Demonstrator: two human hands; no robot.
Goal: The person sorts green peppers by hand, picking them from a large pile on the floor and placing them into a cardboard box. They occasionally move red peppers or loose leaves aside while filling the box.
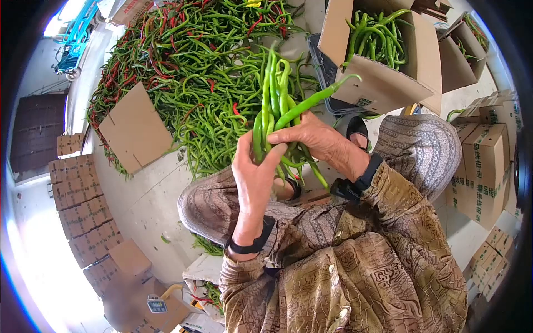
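One pale floor with thin seams (150, 200) carries a broad heap of slender green and red chili peppers (205, 72), spread out ahead of the person's bent knees; red ones show mostly toward its far and left parts. Along the left side stands a tall stack of brown printed cardboard boxes (86, 205). On the right, near the person's knee, are brown cardboard cartons with green lettering (480, 172). An open brown cardboard carton with its flaps folded outward (383, 83) stands beyond the hands to the right, with long green peppers (380, 41) inside and part of a dark plastic crate (326, 72) showing beside it. A flat brown cardboard sheet (136, 127) lies at the heap's left edge.

Just in front of the heap, above the person's lap, a loose bundle of long, glossy green peppers (270, 105) is held between both hands, most tips pointing away. The left hand (255, 172) is curled around its lower part, thumb across the front. The right hand (319, 141) pinches one thick green pepper (311, 104) slanting across the bundle; I cannot tell how its hidden fingers lie. Each wrist wears a black band (252, 240).
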